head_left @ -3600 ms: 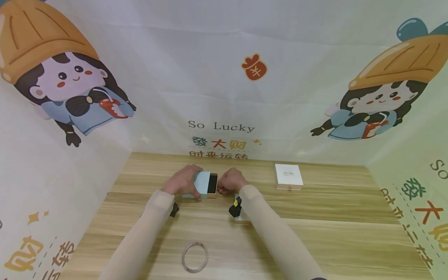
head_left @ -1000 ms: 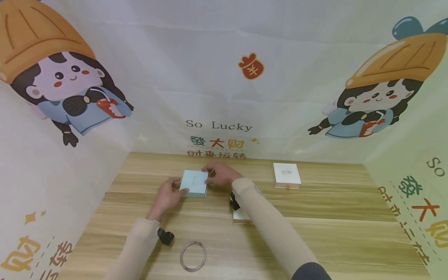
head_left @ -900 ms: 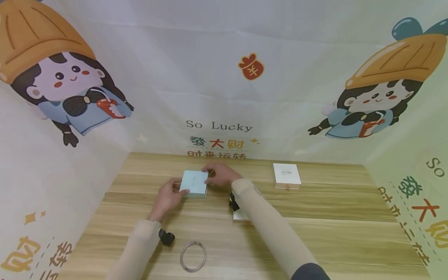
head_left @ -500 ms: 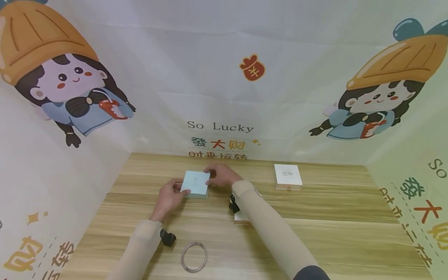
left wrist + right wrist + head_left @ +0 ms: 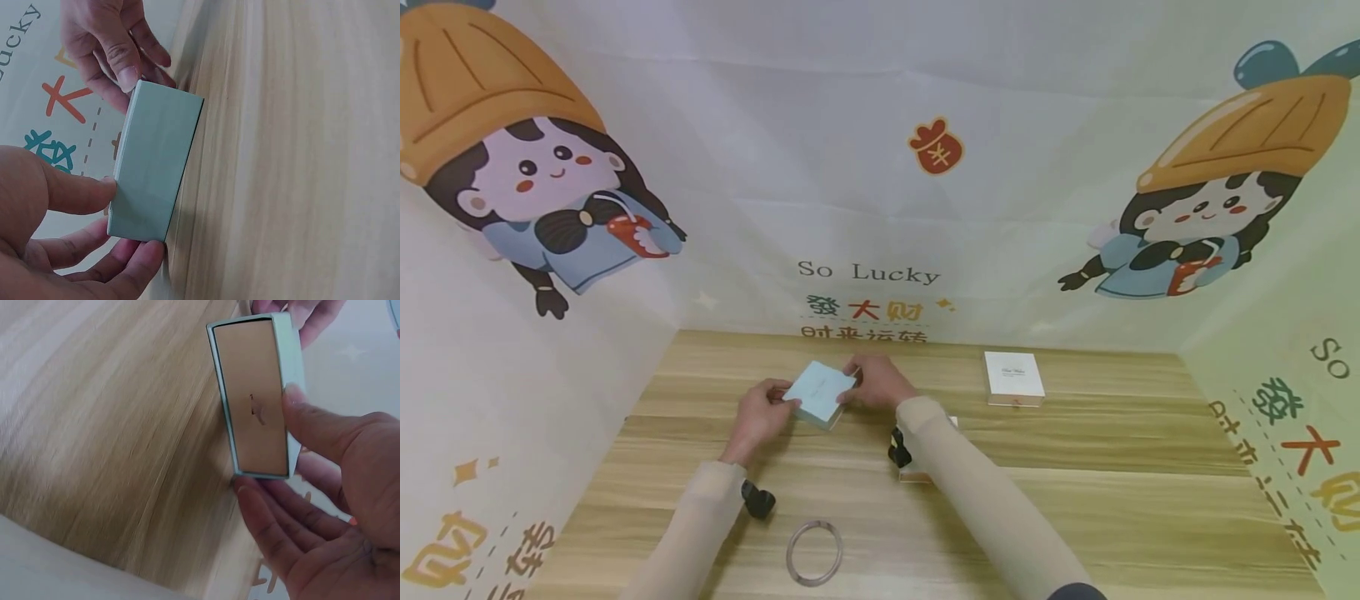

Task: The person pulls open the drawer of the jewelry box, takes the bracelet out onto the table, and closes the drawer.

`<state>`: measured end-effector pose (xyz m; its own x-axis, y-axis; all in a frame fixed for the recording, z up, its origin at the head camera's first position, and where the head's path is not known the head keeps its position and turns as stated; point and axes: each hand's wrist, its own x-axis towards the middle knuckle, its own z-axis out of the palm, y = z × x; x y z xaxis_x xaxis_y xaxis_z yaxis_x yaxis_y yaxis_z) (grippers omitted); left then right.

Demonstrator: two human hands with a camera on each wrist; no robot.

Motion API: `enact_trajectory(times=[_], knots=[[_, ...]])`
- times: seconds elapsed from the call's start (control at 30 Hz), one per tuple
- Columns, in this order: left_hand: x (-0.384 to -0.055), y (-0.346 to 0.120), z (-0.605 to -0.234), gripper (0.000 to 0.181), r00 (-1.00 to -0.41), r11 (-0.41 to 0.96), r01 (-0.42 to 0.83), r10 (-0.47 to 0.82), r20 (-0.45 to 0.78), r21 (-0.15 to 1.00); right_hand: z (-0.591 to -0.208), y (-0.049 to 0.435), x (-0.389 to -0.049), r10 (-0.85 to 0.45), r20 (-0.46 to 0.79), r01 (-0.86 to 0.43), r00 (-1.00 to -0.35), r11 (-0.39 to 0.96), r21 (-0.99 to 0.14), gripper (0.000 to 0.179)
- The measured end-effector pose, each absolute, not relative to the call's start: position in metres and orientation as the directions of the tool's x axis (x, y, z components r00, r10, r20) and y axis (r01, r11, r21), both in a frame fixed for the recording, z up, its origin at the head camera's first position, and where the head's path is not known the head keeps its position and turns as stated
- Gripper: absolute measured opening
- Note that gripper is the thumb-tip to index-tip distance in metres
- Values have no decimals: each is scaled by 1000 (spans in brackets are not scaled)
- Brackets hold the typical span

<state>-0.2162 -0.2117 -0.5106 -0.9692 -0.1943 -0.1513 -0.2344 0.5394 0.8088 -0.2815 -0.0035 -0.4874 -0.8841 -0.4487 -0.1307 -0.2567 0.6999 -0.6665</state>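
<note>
Both hands hold a pale blue drawer-style gift box near the back of the wooden table, left of centre. My left hand grips its left corner, thumb on the top face and fingers beneath, as the left wrist view shows. At the opposite side, my right hand pinches the box the same way. In the right wrist view, the tan drawer front sits inside the blue sleeve, with a small ribbon tab at its middle. The box stands turned at an angle to the table edges. Its contents are hidden.
A white box with dark lettering lies at the back right. Another pale box is mostly hidden under the right forearm. A translucent greyish bangle lies near the front. Printed fabric walls enclose the table's back and sides.
Earlier the drawer stuck partly out on the right; now it is inside the sleeve. My left hand has shifted to the box's left corner. In the last half second the box has turned clockwise.
</note>
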Motion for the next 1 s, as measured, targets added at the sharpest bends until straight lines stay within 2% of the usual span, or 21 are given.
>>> enact_trajectory(times=[0.3, 0.53, 1.0], knots=[[-229, -213, -512, 40, -969, 516, -237, -190, -159, 823, -487, -2, -271, -396, -100, -234, -913, 708, -667, 33], [-238, -218, -517, 39, -976, 526, -211, -163, -146, 824, -489, -3, -266, -352, -97, -203, -931, 720, -663, 35], [-251, -225, -513, 37, -983, 546, -182, -78, -167, 818, -492, -11, -250, -274, -78, -152, -958, 724, -673, 28]])
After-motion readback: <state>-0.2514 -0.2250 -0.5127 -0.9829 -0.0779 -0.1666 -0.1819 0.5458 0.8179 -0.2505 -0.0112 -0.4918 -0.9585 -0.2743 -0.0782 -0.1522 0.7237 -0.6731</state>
